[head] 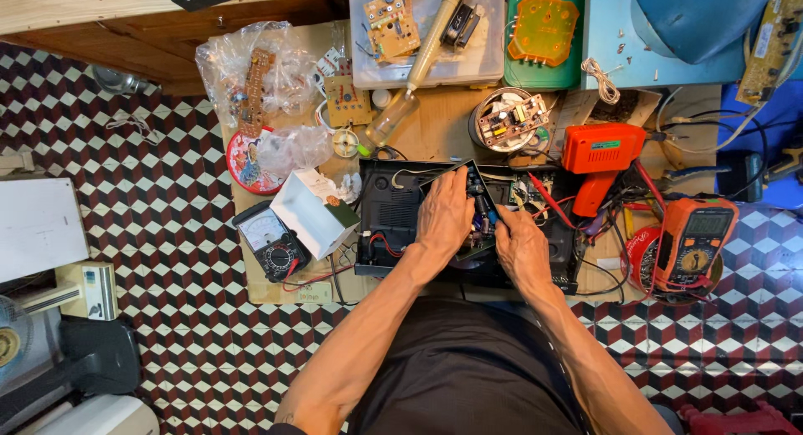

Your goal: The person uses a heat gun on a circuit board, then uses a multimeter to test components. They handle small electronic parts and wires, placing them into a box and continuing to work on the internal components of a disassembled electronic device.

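While both hands work inside it, an opened black electronics chassis [393, 226] lies flat on the table [435, 125], just in front of the person. A dark circuit board [473, 209] stands tilted up out of the chassis. Left hand [445, 213]: spread over the board's face, fingers curled round its upper edge, gripping it. Right hand [520, 244]: closed at the board's lower right edge, apparently pinching a small part or tool; which one cannot be told.

Handling, as judged: board light, stiff, fragile, tethered by wires; best held by bare edges, never by components. Chassis heavier and rigid; lift by its side walls.

Adjacent: analogue meter [269, 241] and white box [314, 211] to the left; orange glue gun [598, 163] and orange digital multimeter [696, 238] to the right.
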